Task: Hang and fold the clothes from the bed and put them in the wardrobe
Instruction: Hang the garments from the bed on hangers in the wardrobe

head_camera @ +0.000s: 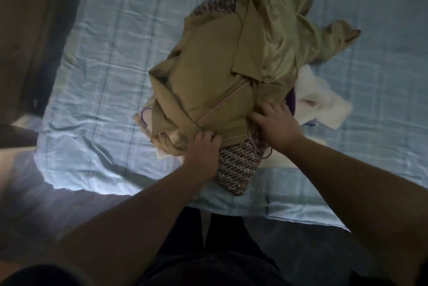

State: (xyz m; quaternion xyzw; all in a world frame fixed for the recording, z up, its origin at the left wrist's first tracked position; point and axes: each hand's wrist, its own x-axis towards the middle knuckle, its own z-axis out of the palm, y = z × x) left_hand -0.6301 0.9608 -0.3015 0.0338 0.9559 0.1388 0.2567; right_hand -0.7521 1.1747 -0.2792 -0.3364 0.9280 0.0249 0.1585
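A tan coat [215, 72] lies bunched on top of a pile of clothes in the middle of the bed [111, 54], which is covered with a pale blue checked sheet. Its shiny lining is turned out toward the far side. A thin pink hanger [222, 104] runs slantwise across the coat's near part. Under the coat lies a tweed garment [238, 170], which sticks out toward the near edge of the bed and also shows at the far side of the pile. A white garment [322, 98] lies just beside the pile on the right, and a purple hanger hook [144, 115] peeks out at the left. The left hand [203, 149] grips the coat's near fold, its fingers [208, 137] curled into the cloth. The right hand [275, 123] rests on the coat's near right corner, thumb stretched leftward. Its fingertips sink into the folds, and whether they pinch the cloth cannot be told.
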